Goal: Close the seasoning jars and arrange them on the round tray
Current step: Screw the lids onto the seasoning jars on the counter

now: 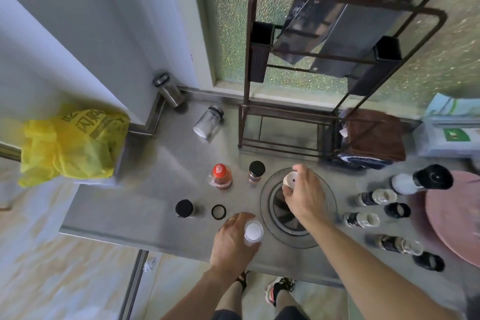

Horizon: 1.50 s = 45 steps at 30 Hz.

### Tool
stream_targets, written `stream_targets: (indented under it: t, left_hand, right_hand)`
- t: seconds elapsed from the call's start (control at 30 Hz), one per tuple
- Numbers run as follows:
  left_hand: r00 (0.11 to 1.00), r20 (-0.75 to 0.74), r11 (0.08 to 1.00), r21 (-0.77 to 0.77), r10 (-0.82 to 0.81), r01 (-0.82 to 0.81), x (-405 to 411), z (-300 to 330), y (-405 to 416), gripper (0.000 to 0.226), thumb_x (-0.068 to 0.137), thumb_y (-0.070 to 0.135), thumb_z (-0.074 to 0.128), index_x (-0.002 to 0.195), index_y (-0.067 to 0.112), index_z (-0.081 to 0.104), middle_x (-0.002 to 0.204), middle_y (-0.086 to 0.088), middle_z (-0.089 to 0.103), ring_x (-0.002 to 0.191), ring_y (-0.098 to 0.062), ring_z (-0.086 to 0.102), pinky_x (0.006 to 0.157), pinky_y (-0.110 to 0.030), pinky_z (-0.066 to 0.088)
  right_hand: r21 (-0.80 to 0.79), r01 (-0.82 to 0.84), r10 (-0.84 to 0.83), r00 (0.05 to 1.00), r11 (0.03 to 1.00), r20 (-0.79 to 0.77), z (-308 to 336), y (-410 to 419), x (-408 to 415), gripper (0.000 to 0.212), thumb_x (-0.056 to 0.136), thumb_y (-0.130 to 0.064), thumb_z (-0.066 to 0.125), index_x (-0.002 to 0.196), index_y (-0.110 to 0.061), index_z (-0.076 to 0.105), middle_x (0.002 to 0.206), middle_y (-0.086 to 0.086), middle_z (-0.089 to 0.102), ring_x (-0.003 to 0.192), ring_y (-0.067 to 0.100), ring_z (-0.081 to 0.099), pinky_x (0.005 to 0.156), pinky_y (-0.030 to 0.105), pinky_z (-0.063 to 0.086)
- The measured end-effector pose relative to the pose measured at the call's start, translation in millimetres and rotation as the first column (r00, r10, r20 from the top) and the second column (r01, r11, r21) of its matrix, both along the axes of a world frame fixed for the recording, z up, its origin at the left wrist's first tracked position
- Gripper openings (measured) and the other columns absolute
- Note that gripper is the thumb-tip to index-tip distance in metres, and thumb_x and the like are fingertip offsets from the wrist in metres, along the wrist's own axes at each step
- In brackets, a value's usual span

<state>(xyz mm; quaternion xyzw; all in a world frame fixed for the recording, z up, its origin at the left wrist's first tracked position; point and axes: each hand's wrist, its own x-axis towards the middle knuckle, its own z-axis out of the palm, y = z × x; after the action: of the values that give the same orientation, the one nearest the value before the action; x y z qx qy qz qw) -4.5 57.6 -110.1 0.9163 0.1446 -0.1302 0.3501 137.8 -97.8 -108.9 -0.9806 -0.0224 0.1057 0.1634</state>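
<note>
While the left hand [231,239] wraps around an open jar [253,232] full of white powder at the front of the desk [145,205], the right hand [302,195] pinches a white lid [291,180], and three open jars [361,219] lie beside the pink round tray [457,218].
</note>
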Motion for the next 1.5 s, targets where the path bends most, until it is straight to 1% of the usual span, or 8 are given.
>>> stream_targets:
  t: [0.13,0.23,0.43,0.6,0.73,1.1,1.4,1.5]
  left_hand:
    - [0.989,0.135,0.995,-0.080,0.066,-0.055,7,40,2,0.052,0.060,0.034,0.083,0.108,0.036,0.063,0.105,0.018,0.065,0.091,-0.004,0.062,0.075,-0.018,0.048]
    - [0.965,0.246,0.987,-0.153,0.091,-0.054,16,76,0,0.053,0.060,0.039,0.083,0.109,0.041,0.063,0.107,0.022,0.062,0.094,0.003,0.057,0.079,-0.012,0.045]
    - [0.924,0.379,0.973,-0.229,0.057,0.034,31,123,-1,0.055,0.060,0.039,0.084,0.111,0.042,0.062,0.111,0.023,0.056,0.101,-0.004,0.060,0.084,-0.030,0.057]
    - [0.898,0.439,0.976,-0.205,0.026,0.072,30,144,6,0.058,0.059,0.038,0.085,0.113,0.042,0.065,0.107,0.025,0.055,0.101,0.005,0.055,0.082,-0.013,0.046]
    - [0.882,0.472,0.978,-0.188,0.012,0.087,28,155,11,0.060,0.057,0.038,0.086,0.113,0.038,0.066,0.101,0.027,0.056,0.099,0.014,0.051,0.078,-0.003,0.040]
    - [0.887,0.461,0.961,-0.235,-0.025,0.149,20,152,22,0.061,0.056,0.043,0.084,0.111,0.031,0.061,0.099,0.020,0.067,0.095,-0.001,0.063,0.080,-0.026,0.057]
    - [0.907,0.409,0.922,-0.304,-0.100,0.239,22,149,33,0.061,0.057,0.037,0.088,0.112,0.033,0.064,0.102,0.017,0.068,0.093,-0.005,0.065,0.079,-0.029,0.057]
    - [0.944,0.301,0.841,-0.471,-0.133,0.268,27,151,37,0.058,0.061,0.026,0.085,0.116,0.034,0.067,0.102,0.014,0.069,0.098,-0.009,0.066,0.088,-0.031,0.057]
  right_hand:
    - [0.353,0.026,-0.002,0.998,0.935,-0.069,61,-14,-15,0.039,0.081,-0.039,0.078,0.115,-0.035,0.060,0.113,-0.005,0.063,0.102,0.015,0.059,0.086,0.029,0.047]
    - [0.589,0.083,0.017,0.987,0.804,-0.163,122,-19,-33,0.039,0.070,-0.032,0.085,0.101,-0.040,0.062,0.100,-0.018,0.067,0.093,0.007,0.066,0.081,0.030,0.057]
    - [0.799,0.048,0.123,0.981,0.600,-0.151,200,-11,-57,0.037,0.076,-0.013,0.083,0.105,-0.033,0.072,0.111,-0.009,0.073,0.101,0.012,0.071,0.082,0.030,0.060]
    - [0.749,-0.062,0.087,0.996,0.660,0.006,222,-17,-59,0.034,0.075,-0.015,0.087,0.102,-0.030,0.072,0.104,-0.013,0.075,0.097,0.010,0.070,0.082,0.030,0.057]
    - [0.730,-0.164,0.212,0.977,0.663,0.028,230,-19,-64,0.050,0.075,-0.007,0.086,0.117,-0.026,0.067,0.110,-0.012,0.073,0.103,0.009,0.070,0.089,0.027,0.058]
    - [0.414,-0.522,0.552,0.832,0.746,0.054,254,-19,-53,0.048,0.080,-0.009,0.078,0.116,-0.037,0.063,0.116,-0.020,0.058,0.113,0.007,0.062,0.094,0.029,0.056]
    - [0.370,-0.597,0.631,0.775,0.712,0.036,252,-19,-49,0.046,0.080,-0.006,0.079,0.113,-0.033,0.061,0.118,-0.019,0.057,0.116,0.011,0.060,0.094,0.032,0.055]
    - [0.404,-0.590,0.633,0.773,0.699,0.034,254,-20,-49,0.045,0.080,-0.002,0.077,0.112,-0.029,0.063,0.118,-0.017,0.059,0.117,0.012,0.060,0.095,0.032,0.055]
